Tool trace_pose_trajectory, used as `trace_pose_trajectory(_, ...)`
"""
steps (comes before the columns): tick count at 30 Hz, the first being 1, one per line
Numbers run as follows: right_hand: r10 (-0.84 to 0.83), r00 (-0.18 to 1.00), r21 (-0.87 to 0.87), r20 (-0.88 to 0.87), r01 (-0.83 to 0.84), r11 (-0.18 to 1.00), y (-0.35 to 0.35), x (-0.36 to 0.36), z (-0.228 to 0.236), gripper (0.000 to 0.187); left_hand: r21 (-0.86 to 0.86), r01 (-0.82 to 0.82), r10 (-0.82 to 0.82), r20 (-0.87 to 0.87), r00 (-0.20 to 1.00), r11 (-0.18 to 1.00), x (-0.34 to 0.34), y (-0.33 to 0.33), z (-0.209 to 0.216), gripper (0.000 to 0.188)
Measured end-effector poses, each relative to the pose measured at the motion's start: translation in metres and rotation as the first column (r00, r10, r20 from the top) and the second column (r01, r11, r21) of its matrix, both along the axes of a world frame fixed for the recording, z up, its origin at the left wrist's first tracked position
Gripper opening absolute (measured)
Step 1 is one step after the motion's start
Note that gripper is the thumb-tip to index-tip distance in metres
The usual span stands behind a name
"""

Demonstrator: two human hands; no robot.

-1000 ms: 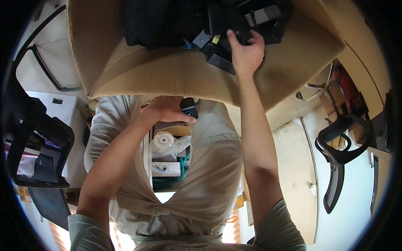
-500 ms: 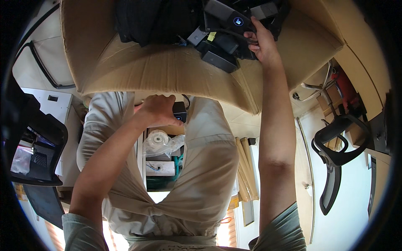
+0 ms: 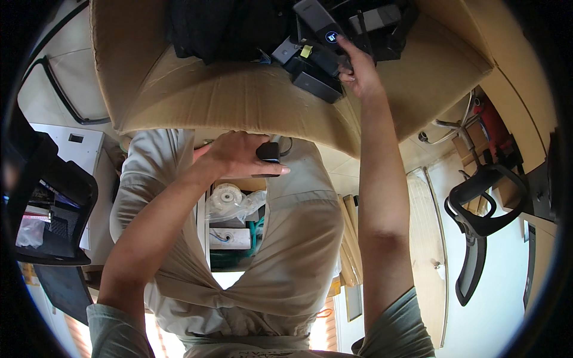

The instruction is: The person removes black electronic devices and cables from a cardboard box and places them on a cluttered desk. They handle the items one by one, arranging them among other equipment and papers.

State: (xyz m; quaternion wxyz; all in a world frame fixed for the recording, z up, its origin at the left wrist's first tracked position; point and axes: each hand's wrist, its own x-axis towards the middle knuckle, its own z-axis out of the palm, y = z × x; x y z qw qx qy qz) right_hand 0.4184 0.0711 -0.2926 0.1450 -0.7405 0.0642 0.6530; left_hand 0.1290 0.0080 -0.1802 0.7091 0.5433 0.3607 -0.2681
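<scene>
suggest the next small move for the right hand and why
Perhaps lift the dark device with the lit round mark slightly: the right hand is at its lit end, dark boxes crowd close by in the cardboard box, and the left hand holds a second dark device.

Quick headcount: two hands, left hand (image 3: 239, 157) and right hand (image 3: 362, 70), one big cardboard box (image 3: 221, 98), one lit-up black gadget (image 3: 314, 18), one darker gadget (image 3: 268, 151), one yellow tag (image 3: 306, 51), one white roll (image 3: 225, 198), at least three small boxes (image 3: 318, 88), pile's too jumbled for more lol.
</scene>
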Motion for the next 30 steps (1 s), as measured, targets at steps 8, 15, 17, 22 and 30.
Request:
trace_pose_trajectory(8,0.124,0.974,0.187,-0.187,-0.088,0.978,-0.016,-0.054,0.106,0.026,-0.245,-0.201,0.225,0.073,0.972,0.948,0.005,0.004,0.002,0.06)
trace_pose_trajectory(15,0.252,0.968,0.07,0.008,-0.252,0.965,-0.072,-0.073,0.244,0.029,-0.107,-0.417,0.422,0.029,0.906,0.903,-0.005,-0.002,0.055,0.063)
trace_pose_trajectory(17,0.207,0.977,0.066,-0.049,-0.204,0.977,-0.09,-0.078,0.287,0.03,-0.101,-0.47,0.478,0.069,0.876,0.877,-0.011,-0.004,0.091,0.063)
trace_pose_trajectory(22,0.262,0.923,-0.081,-0.281,-0.295,0.952,-0.107,-0.089,0.328,0.025,0.226,-0.359,0.346,0.099,0.933,0.905,-0.002,-0.026,0.203,0.058)
trace_pose_trajectory(30,0.597,0.793,0.247,0.12,-0.606,0.756,-0.135,-0.141,0.365,0.017,0.261,-0.618,0.566,0.253,0.785,0.741,-0.026,-0.086,0.211,0.051)
